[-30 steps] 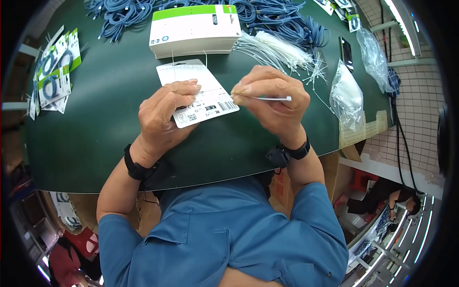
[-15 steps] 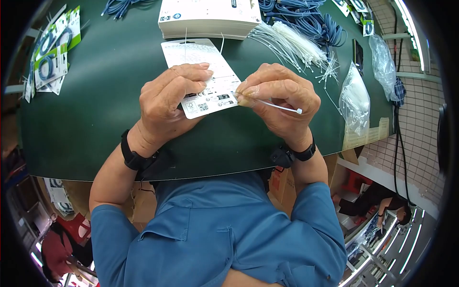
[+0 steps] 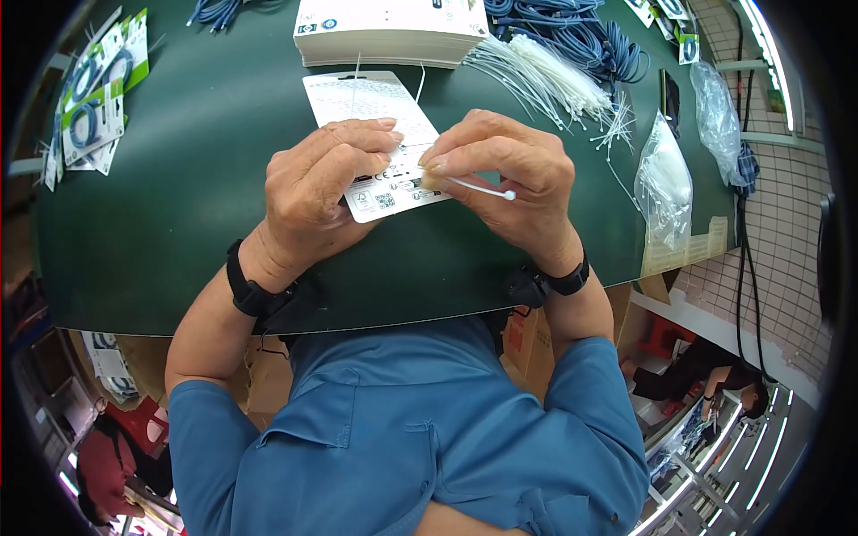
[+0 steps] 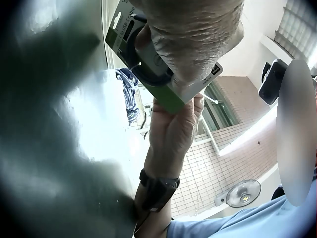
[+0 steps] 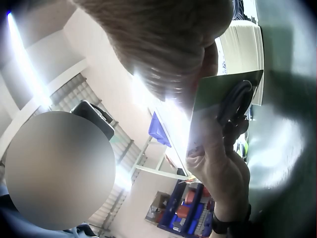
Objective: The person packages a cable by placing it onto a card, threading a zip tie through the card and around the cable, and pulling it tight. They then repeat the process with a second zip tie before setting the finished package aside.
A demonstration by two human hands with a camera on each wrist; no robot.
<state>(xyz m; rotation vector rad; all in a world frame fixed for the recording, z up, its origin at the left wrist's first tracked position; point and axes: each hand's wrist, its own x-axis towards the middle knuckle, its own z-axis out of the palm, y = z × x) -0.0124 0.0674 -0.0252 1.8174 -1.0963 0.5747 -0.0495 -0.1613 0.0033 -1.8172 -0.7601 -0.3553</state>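
My left hand grips a printed white packaging card, its thumb underneath and fingers across the printed back. On the card's green and white front, a dark blue coiled cable shows in the left wrist view. Two thin cable tie ends stick up past the card's top edge. With thumb and fingertips, my right hand pinches a white cable tie at the card's right side; its head points right. The pinched end of that tie is hidden by the fingertips.
Behind the card stands a stack of white cards. Loose white cable ties and blue cables lie at the back right. Plastic bags are to the right, finished cable packs to the left, on the green table.
The head view has shifted, so the table things sit higher. My right hand has moved left over the card's lower right edge, bringing the cable tie with it. The left hand keeps its grip.
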